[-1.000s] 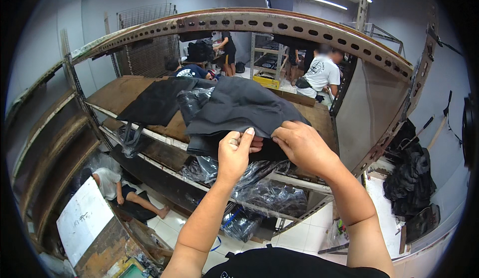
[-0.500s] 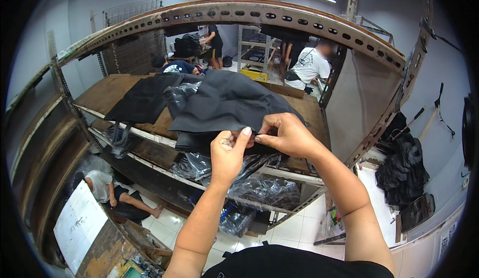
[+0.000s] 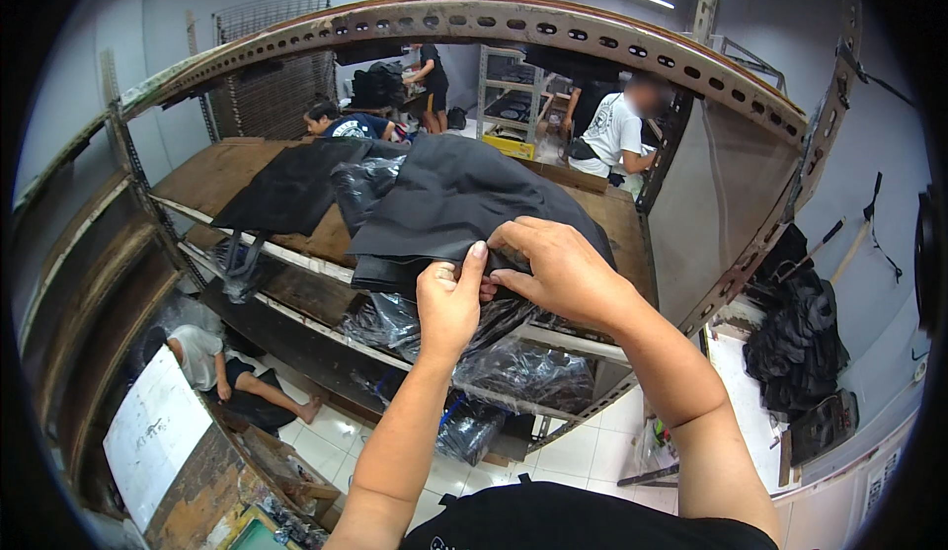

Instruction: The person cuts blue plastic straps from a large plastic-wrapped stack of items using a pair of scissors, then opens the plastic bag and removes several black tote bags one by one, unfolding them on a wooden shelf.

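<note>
A stack of soft black fabric pieces (image 3: 464, 190) lies on the upper shelf in front of me, its near edge hanging over the front. My left hand (image 3: 451, 298) pinches that near edge, with the thumb on top and the fingers curled beneath. Right beside it, my right hand (image 3: 563, 269) is bent round the same edge, thumb low and index finger above. Its inner fingertips are partly hidden by the cloth. Clear plastic wrapping (image 3: 370, 190) shows beside the stack, and another flat black fabric piece (image 3: 291, 185) lies to its left.
A slotted metal beam (image 3: 454, 23) crosses above the shelf. Plastic-wrapped bundles (image 3: 523, 372) fill the lower shelf. A person (image 3: 212, 367) sits on the floor at lower left; others work beyond the rack. Black items (image 3: 795, 343) are heaped at right.
My right hand has shifted left against my left thumb, and its finger and thumb have spread from a tight pinch. My left hand keeps its hold. A person beyond the shelf has raised their head.
</note>
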Available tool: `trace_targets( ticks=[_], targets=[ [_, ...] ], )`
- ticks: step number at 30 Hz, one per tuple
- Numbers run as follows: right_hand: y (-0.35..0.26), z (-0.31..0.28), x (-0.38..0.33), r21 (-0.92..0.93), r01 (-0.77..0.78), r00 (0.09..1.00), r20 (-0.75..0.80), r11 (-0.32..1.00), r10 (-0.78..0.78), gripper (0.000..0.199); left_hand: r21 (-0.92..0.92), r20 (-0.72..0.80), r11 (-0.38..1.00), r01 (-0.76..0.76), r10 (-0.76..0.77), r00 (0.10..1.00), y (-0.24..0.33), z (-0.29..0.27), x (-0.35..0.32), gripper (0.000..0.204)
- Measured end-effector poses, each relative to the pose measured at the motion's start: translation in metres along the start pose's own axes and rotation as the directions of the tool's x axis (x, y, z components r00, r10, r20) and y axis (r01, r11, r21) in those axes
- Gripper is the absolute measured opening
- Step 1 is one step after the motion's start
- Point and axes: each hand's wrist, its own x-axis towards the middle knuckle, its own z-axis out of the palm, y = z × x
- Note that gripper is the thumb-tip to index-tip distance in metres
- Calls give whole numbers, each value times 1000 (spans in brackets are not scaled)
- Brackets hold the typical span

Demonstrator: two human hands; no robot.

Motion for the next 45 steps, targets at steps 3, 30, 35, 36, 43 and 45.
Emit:
trace_targets(
  ticks=[3,30,35,36,43,45],
  targets=[
    [6,-2,1,56,-58,997,50,997,55,25,209,-30,977,-44,51,998,12,-1,-5,53],
    [22,-43,61,-240,38,975,-202,970,-88,16,652,722,-140,-745,-188,666,38,24,90,62],
    [19,-25,50,-130,85,991,-93,988,-98,21,708,706,68,-703,-96,702,-8,21,126,64],
    [19,-31,47,-70,65,997,-41,995,-68,23,713,701,87,-696,-75,709,1,25,122,63],
    [66,-67,39,-225,-244,948,-262,943,183,30,602,791,102,-792,62,609,-39,-14,137,39],
    [125,-55,31,-249,-337,939,-161,908,304,36,620,780,82,-780,43,624,-10,2,116,39]
  ],
)
